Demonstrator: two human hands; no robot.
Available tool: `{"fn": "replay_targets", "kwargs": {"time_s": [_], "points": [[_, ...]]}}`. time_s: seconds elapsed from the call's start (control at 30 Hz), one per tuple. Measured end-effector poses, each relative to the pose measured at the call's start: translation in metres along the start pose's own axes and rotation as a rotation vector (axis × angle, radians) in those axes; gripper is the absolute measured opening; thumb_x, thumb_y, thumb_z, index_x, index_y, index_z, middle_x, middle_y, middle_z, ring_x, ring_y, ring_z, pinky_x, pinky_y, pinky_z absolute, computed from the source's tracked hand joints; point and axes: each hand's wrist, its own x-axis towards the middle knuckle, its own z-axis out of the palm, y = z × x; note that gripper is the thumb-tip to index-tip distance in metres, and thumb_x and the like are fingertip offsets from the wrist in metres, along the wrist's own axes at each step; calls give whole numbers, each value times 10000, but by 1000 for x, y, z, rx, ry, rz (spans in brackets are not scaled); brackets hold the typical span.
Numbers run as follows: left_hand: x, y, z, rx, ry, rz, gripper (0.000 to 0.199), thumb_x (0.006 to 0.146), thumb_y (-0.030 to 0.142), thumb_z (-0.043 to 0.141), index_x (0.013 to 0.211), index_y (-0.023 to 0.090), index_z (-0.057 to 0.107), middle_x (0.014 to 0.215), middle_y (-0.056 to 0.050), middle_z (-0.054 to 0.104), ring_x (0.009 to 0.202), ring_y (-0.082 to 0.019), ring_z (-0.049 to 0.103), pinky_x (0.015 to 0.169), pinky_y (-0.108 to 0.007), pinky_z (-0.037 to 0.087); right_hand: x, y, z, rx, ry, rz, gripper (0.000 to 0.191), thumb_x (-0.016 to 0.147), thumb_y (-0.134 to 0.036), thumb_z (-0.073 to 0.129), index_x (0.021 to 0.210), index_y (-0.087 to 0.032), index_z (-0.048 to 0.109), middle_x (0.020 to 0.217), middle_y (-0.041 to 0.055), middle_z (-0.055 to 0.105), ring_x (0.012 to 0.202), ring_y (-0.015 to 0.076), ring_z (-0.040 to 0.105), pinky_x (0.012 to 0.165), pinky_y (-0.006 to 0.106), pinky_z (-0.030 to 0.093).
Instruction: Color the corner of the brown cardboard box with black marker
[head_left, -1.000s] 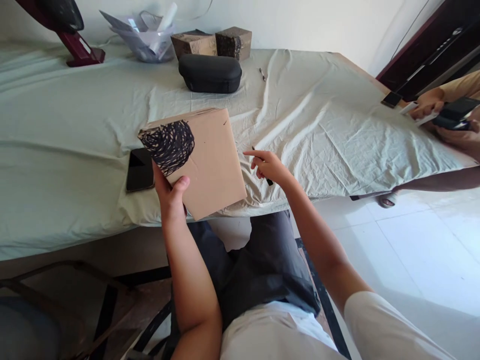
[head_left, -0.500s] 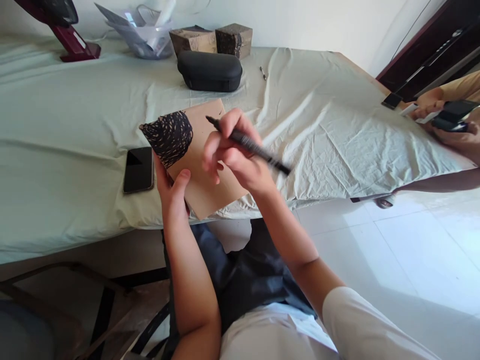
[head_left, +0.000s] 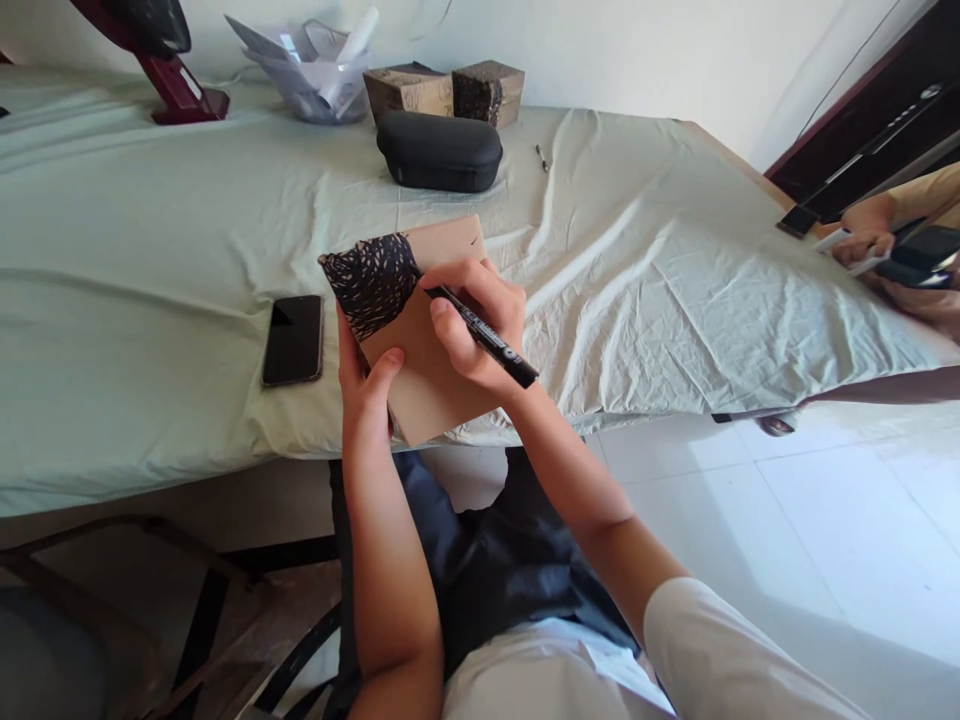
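A brown cardboard box [head_left: 427, 385] lies near the front edge of the cloth-covered table, one corner of its top filled with dense black marker strokes [head_left: 373, 283]. Along its left side my left hand [head_left: 370, 385] grips the box, thumb on top and the other fingers mostly hidden behind the edge. My right hand [head_left: 480, 315] is closed round a black marker [head_left: 487, 340]. The marker's tip points at the right border of the inked patch, touching or very near the cardboard. A small black tick shows at the box's far right corner.
A smartphone [head_left: 293, 340] lies left of the box. Beyond it stand a black zip case [head_left: 439, 152], two patterned boxes [head_left: 487, 90], a plastic basket [head_left: 322, 85] and a dark red stand [head_left: 180, 95]. At far right, another person's hand [head_left: 866, 235] holds something white.
My right hand has lowered the marker from above the box to the inked patch's edge. My left hand still holds the box. The whole view has shifted slightly.
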Motion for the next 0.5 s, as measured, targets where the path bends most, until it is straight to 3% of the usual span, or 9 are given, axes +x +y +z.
{"fn": "replay_targets", "kwargs": {"time_s": [0.17,0.3,0.5], "points": [[3,-3,-4,26,-35,-54,1050,840,567,978,1767,370,525,1704,-78,701,1607,-356,651,1335,-478,539,6,2,-8,-61,-10,84,120,1074,-349,670,1161,-314,745,935,31,777,826,229,728,954,424,677],[4,-3,-4,10,-24,-49,1050,814,575,975,1750,375,544,1677,-83,714,1547,-360,692,1278,-487,574,5,5,-8,-131,32,32,56,1065,-344,686,1040,-303,713,899,46,749,861,248,724,994,469,662],[3,6,1,12,1,-97,987,757,530,1010,1660,380,640,1594,-62,766,1479,-346,730,1215,-464,610,4,7,-14,-133,31,-44,140,1093,-386,655,995,-298,700,819,18,699,864,253,708,1019,507,656]]}}
